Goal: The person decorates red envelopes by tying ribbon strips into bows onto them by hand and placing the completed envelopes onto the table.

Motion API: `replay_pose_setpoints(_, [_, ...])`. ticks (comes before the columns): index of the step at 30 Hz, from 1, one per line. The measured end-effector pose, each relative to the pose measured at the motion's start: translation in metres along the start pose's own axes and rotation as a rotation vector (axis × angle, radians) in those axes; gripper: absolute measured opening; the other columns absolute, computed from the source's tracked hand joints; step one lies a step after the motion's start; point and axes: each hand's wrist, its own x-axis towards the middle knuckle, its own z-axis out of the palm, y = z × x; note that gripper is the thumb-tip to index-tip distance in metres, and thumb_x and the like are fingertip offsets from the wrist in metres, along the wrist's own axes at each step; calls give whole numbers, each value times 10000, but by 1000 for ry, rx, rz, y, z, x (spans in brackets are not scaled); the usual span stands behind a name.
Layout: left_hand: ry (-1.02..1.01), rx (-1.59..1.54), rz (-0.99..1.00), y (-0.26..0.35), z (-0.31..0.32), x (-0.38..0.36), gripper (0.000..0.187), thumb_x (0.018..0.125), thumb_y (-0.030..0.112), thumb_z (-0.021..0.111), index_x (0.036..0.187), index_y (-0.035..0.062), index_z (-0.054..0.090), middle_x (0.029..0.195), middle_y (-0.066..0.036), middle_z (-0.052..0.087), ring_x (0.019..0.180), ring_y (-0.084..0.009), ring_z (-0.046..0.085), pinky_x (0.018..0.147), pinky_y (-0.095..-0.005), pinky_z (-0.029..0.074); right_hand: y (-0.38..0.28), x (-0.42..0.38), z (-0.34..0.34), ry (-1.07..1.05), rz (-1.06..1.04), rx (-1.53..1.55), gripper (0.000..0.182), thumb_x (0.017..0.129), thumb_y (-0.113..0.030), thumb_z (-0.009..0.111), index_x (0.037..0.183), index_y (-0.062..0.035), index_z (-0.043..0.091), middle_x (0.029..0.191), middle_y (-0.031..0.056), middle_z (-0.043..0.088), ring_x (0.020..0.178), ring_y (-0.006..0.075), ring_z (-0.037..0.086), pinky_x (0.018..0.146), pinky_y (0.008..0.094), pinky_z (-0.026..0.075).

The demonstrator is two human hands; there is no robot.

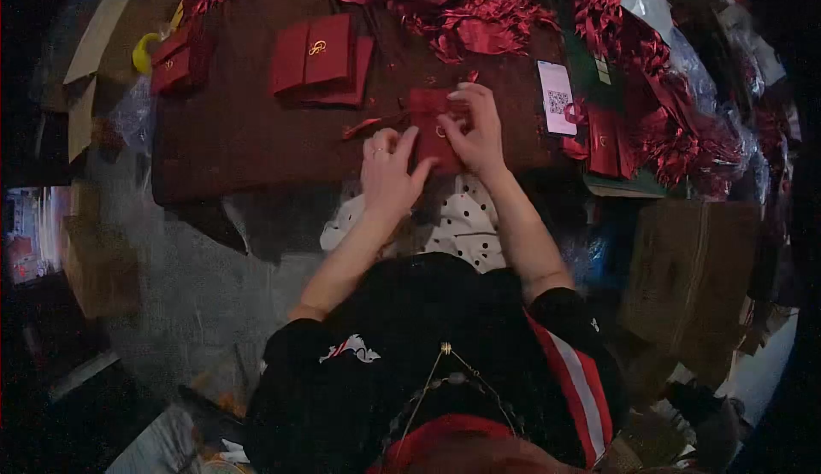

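A small dark red pouch (425, 108) with a gold mark lies at the near part of the table, between my hands. My left hand (391, 169) grips its left and lower edge, with the fingers bent and the thumb resting at the lower side. On the other side my right hand (479, 132) has its thumb on the pouch near the gold mark and its curled fingers at the upper right edge; they partly cover it. A thin red ribbon piece (361, 128) lies just beyond my left fingers.
Stacked red pouches (312, 55) with gold lettering lie at back left, with another pouch stack (175, 62) at the left edge. A heap of red ribbons (479, 12) covers the table's back. On the right are a phone (558, 94) showing a code, and more red pouches (605, 145).
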Motion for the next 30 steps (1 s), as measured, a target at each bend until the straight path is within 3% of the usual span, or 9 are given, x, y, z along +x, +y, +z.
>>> replay_pose_setpoints(3, [-11, 40, -53, 2, 9, 4, 566, 772, 417, 787, 1202, 76, 649, 1072, -134, 539, 979, -342, 517, 844, -458, 470, -3, 15, -23, 222, -46, -187, 262, 861, -129, 754, 1061, -45, 607, 1086, 105, 576, 675, 196, 599, 616, 293, 510])
replay_pose_setpoints(5, [-29, 26, -46, 2, 8, 5, 557, 777, 409, 784, 1212, 89, 650, 1089, -128, 534, 988, -334, 518, 834, -451, 474, 3, 33, -39, 241, 82, -402, 278, 892, -251, 738, 1036, -38, 632, 989, 135, 628, 717, 253, 636, 633, 352, 520])
replay_pose_setpoints(6, [-41, 67, -26, -1, 10, 4, 555, 788, 412, 773, 1224, 92, 650, 1087, -131, 540, 1003, -339, 522, 840, -444, 475, 23, 45, -41, 215, 162, -468, 411, 909, -444, 680, 929, -34, 681, 861, 159, 682, 764, 321, 672, 673, 417, 528])
replay_pose_setpoints(9, [-72, 79, -3, -4, 5, 11, 547, 799, 412, 765, 1227, 92, 645, 1098, -136, 549, 1015, -342, 524, 846, -448, 476, 24, 78, -33, 29, 426, -843, 588, 866, -626, 622, 810, -53, 735, 825, 187, 719, 824, 379, 706, 748, 474, 550])
replay_pose_setpoints(13, [-115, 141, -88, -14, 8, 30, 622, 816, 475, 766, 1272, 77, 621, 1232, -172, 562, 1139, -358, 535, 893, -468, 503, 52, 88, -25, -62, 447, -894, 392, 804, -500, 705, 891, -123, 767, 927, 173, 727, 900, 352, 703, 804, 452, 557])
replay_pose_setpoints(19, [-76, 9, -194, -14, 10, 35, 448, 739, 337, 821, 1044, 54, 654, 1068, -116, 574, 1056, -339, 547, 880, -444, 493, 36, 64, -46, 428, -79, -558, 176, 817, -204, 751, 927, -73, 712, 882, 99, 711, 823, 314, 675, 750, 422, 529])
replay_pose_setpoints(23, [68, -61, -180, -16, 25, 26, 394, 751, 251, 817, 1054, 81, 631, 1016, -110, 615, 1012, -331, 585, 849, -445, 485, -4, 30, -40, 279, -107, -82, 165, 827, -78, 775, 970, -43, 700, 932, 94, 710, 841, 222, 679, 767, 327, 526])
replay_pose_setpoints(27, [95, -219, -232, -9, 23, 23, 349, 796, 261, 813, 1023, 65, 635, 858, -103, 672, 859, -328, 648, 763, -422, 496, -27, -6, -15, -36, -101, -198, 171, 815, -98, 771, 979, -78, 727, 937, 81, 710, 836, 267, 669, 745, 368, 533])
replay_pose_setpoints(30, [-21, -205, -312, -9, 15, 24, 352, 810, 312, 797, 1020, 53, 685, 936, -118, 705, 912, -324, 671, 754, -423, 511, -7, -18, -1, -109, -140, -284, 149, 820, -103, 754, 966, -82, 731, 933, 82, 705, 859, 294, 660, 782, 395, 522])
